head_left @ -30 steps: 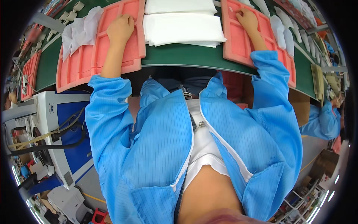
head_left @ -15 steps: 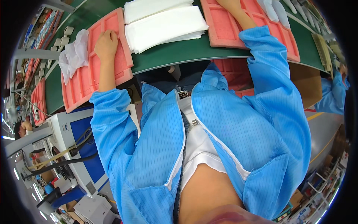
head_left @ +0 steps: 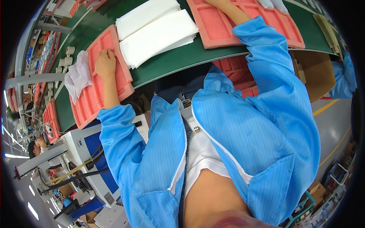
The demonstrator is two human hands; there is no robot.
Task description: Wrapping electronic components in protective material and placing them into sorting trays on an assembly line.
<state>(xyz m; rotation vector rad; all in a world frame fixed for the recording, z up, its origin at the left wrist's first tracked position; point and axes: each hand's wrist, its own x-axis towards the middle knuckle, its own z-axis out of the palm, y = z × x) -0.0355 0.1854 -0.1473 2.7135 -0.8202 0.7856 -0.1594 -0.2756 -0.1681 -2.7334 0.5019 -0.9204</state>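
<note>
My left hand (head_left: 105,62) rests on a pink foam tray (head_left: 93,97) with moulded compartments, at the left of the green bench. Its fingers are curled in; whatever they might hold is hidden beneath them. A crumpled white translucent bag (head_left: 78,76) lies on that tray, left of the hand. My right hand (head_left: 217,2) reaches over a second pink foam tray (head_left: 216,36) at the right, and the picture's upper edge cuts off its fingers. Between the trays sits a stack of folded white sheets (head_left: 157,38).
White wrapped items (head_left: 279,5) lie on the right tray's far part. White rolls or cups (head_left: 68,60) line the bench's left side. An open cardboard box (head_left: 317,76) stands below the bench at right. A blue and white machine (head_left: 81,152) is at the left.
The whole view has swung, so the bench slopes more and the left tray appears lower. My left hand keeps its place on the tray; the right hand shows less, nearer the upper edge.
</note>
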